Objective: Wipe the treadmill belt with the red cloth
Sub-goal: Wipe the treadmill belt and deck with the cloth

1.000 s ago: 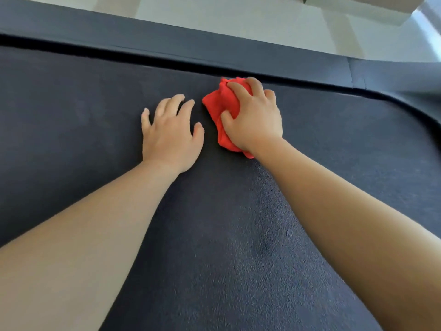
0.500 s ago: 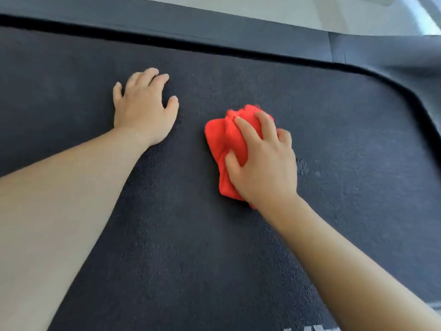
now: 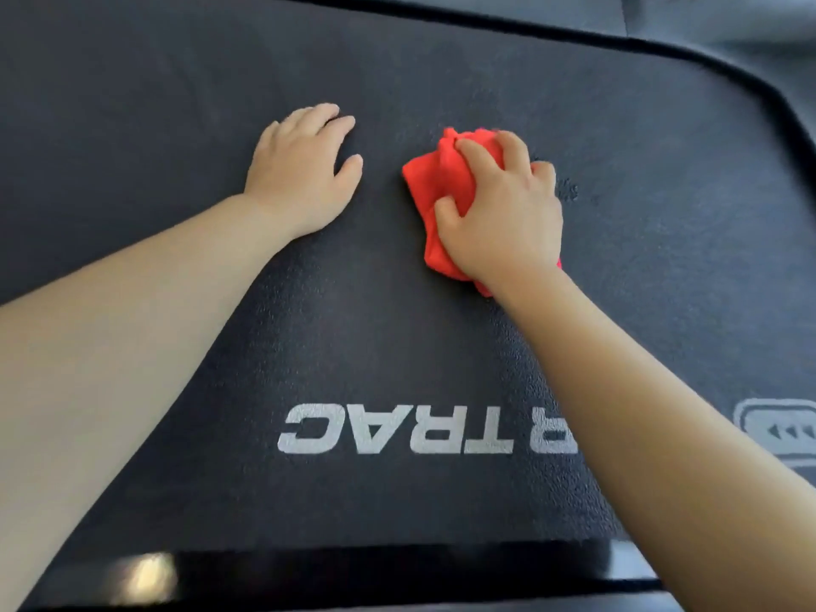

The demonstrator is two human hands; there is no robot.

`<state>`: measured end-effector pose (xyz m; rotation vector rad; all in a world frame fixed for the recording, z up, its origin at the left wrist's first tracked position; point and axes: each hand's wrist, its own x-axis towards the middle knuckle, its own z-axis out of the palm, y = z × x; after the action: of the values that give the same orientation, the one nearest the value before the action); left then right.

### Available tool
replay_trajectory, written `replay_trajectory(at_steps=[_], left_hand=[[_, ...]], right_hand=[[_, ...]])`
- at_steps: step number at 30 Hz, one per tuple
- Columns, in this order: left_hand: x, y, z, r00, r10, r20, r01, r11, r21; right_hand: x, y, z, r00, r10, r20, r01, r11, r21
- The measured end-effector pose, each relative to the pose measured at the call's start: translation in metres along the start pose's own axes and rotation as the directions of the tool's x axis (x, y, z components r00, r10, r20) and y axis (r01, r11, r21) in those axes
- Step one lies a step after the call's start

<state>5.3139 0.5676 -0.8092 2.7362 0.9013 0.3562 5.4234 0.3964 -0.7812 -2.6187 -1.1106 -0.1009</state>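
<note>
Half of the red cloth shows at best. It's a bunched wad, the rest buried under the right hand, with a sliver poking out below the wrist. Both forearms run off the frame edges. White lettering on the treadmill belt reads upside down: "TRAC" is legible, and the letters right of it are covered by the right forearm. A printed icon is cropped at the right edge. The frame is slightly soft.

Right hand: palm down on the cloth, fingers curled over its far edge, thumb hooked into its left side, clutching the wad against the belt, right of centre. Left hand: flat on the belt, fingers relaxed, thumb out, holding nothing, near the cloth but not touching it.

Small dark specks sit on the belt just right of the right hand. A grey side rail curves past the far right corner. A glossy black strip runs along the near edge and carries a blurred reflection.
</note>
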Motion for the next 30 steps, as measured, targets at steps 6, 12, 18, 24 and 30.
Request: replay_trajectory(at_steps=[6, 12, 18, 24, 30], left_hand=[[-0.134, 0.012, -0.022, 0.999, -0.038, 0.036, 0.039, 0.999, -0.022], [-0.214, 0.029, -0.035, 0.989, -0.141, 0.053, 0.141, 0.990, 0.000], [-0.235, 0.034, -0.042, 0.983, -0.179, 0.029, 0.180, 0.983, -0.027], [-0.232, 0.036, -0.042, 0.982, -0.189, 0.023, 0.189, 0.982, -0.021], [-0.211, 0.049, -0.032, 0.975, -0.219, -0.035, 0.217, 0.974, -0.059]], right_hand=[[-0.084, -0.012, -0.011, 0.989, -0.141, 0.040, 0.140, 0.990, 0.030], [-0.174, -0.024, -0.023, 0.983, -0.172, 0.061, 0.171, 0.985, 0.022], [-0.151, -0.050, -0.016, 0.980, -0.158, 0.122, 0.156, 0.987, 0.027], [-0.132, -0.068, -0.011, 0.975, -0.163, 0.151, 0.154, 0.986, 0.067], [-0.162, -0.008, -0.026, 0.988, -0.150, 0.043, 0.145, 0.985, 0.098]])
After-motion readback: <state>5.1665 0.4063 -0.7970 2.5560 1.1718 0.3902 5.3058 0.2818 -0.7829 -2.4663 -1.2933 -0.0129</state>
